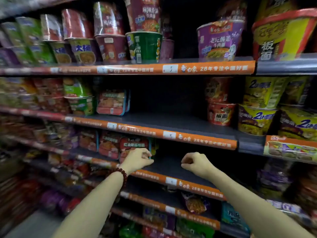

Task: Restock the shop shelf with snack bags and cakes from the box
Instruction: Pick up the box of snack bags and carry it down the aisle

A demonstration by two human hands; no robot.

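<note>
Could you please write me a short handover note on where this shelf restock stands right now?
Left hand: fingers curled at the right edge of the frontmost red tray pack on the third shelf; whether it is pinching it is not clear. A bead bracelet is on that wrist.
Right hand: loosely curled over the bare stretch of the same shelf, holding nothing visible.
Done: a few red tray packs stand in a row at the left of that shelf.
Left: the space to their right is unfilled, as is the middle of the shelf above. The supply box is not in view.
</note>
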